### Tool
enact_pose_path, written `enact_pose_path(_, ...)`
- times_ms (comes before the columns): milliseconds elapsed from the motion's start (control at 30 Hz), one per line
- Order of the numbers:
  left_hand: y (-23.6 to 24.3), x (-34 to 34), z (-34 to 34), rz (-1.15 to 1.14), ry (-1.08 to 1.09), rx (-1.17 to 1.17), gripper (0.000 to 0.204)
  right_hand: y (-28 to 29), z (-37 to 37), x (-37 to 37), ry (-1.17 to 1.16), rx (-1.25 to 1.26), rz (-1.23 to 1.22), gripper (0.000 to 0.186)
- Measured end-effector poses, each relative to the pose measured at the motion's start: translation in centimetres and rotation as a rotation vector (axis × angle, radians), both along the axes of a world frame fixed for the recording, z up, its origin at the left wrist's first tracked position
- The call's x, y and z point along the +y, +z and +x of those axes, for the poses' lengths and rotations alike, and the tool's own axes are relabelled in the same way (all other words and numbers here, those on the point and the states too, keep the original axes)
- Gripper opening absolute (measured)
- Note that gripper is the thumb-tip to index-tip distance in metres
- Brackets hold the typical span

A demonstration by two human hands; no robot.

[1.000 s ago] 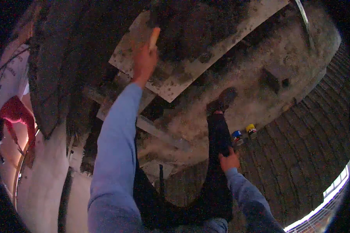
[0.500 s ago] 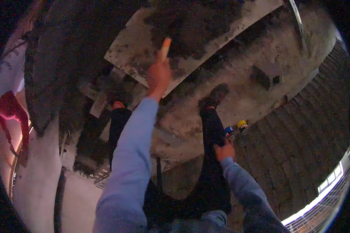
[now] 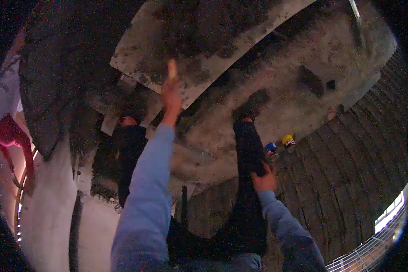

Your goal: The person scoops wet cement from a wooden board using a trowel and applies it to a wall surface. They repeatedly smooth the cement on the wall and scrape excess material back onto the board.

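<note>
My left hand [image 3: 171, 97] reaches forward over the near left edge of a pale board [image 3: 122, 54] smeared with dark, wet-looking material. Its fingers are closed around a short wooden handle with an orange tip [image 3: 172, 69]. Blur and dimness hide what, if anything, the handle is fixed to. My right hand [image 3: 264, 180] rests against my right trouser leg [image 3: 247, 149] near the knee, thumb and fingers apart and nothing in it.
A blue can [image 3: 271, 149] and a yellow can [image 3: 288, 140] stand right of my leg. Rows of dark, brick-like blocks [image 3: 335, 167] stretch along the right. At far left another person in red [image 3: 11, 136] bends over. A dark block [image 3: 312, 81] lies on the dusty ground.
My left hand has moved left and slightly nearer me with the handle. My right hand stays on the leg. The view has shifted a little.
</note>
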State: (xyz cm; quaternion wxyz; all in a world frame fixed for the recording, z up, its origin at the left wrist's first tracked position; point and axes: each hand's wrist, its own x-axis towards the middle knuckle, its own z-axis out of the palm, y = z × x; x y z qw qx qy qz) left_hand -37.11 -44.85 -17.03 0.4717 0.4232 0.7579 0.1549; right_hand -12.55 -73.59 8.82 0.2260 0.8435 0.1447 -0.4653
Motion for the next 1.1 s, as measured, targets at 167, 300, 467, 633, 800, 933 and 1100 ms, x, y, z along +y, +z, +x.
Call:
enact_pose_path(167, 5.1, 6.2, 9.8, -0.23, 0.073, -0.402, 0.038, 1.9, -0.8, -2.6, 0.026, -0.13, -0.008, 0.064)
enact_pose_path(300, 9.1, 3.8, 4.4, -0.249, 0.135, -0.415, 0.04, 4.1, -1.3, -1.5, -0.016, -0.05, -0.039, 0.065)
enact_pose_path(467, 15.9, 0.2, -1.9, -0.124, -0.032, -0.213, 0.05, 4.6, -2.6, -1.2, -0.009, -0.014, -0.054, 0.067)
enact_pose_path(633, 13.9, -0.8, -3.1, 0.542, -0.451, 0.412, 0.049, 3.5, -3.9, -0.5, -0.018, 0.015, -0.117, 0.07)
enact_pose_path(800, 8.6, -0.9, -3.6, 0.517, -0.477, 0.482, 0.051, 2.7, -4.9, -1.0, 0.014, 0.009, -0.069, 0.072)
enact_pose_path(933, 12.7, -2.7, -1.4, 0.468, -0.431, 0.323, 0.051, 1.9, -5.7, -4.7, 0.033, -0.005, -0.054, 0.075)
enact_pose_path(1100, 13.7, -1.9, 1.6, 0.423, -0.549, 0.343, 0.047, 3.2, -6.4, -2.9, -0.052, -0.044, -0.048, 0.071)
